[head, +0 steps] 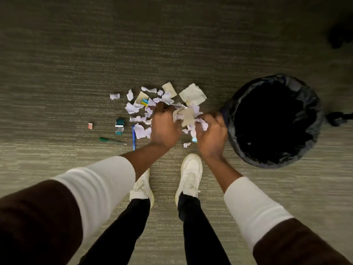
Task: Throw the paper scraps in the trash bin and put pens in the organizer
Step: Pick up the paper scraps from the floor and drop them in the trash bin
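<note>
As we look straight down in the head view, ribbed grey-green carpet (76, 54) fills the frame, and the trash bin (315, 115), lined with a black bag, stands open at the right edge. At the centre, just left of the bin, the paper scraps (193, 96) lie in a loose heap. Left of the heap lie a green pen (111, 140) and a blue pen (133, 137), the blue one touching the heap's edge. Our left hand (165, 129) and right hand (211, 136) reach down side by side, fingers curled, clutching a bunch of scraps between them, higher in the frame than our white shoes (191, 169).
</note>
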`<action>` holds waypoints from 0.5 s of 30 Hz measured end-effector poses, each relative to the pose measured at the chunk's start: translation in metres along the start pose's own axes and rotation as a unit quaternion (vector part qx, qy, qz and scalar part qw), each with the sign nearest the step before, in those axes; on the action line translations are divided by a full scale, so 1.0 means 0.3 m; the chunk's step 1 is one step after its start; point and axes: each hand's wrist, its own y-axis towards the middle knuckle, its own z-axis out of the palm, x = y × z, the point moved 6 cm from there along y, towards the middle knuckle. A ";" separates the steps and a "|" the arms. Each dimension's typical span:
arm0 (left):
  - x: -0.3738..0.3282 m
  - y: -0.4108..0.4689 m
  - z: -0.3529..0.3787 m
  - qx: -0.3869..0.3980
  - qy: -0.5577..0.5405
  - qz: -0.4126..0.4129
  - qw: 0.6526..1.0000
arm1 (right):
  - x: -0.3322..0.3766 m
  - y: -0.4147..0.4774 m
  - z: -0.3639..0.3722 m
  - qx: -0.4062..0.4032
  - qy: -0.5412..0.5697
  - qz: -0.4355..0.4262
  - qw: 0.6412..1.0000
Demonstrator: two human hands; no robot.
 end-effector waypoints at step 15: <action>-0.650 -0.147 0.131 0.007 -0.143 0.103 0.984 | -0.325 0.028 -0.544 -0.130 -0.048 0.100 0.985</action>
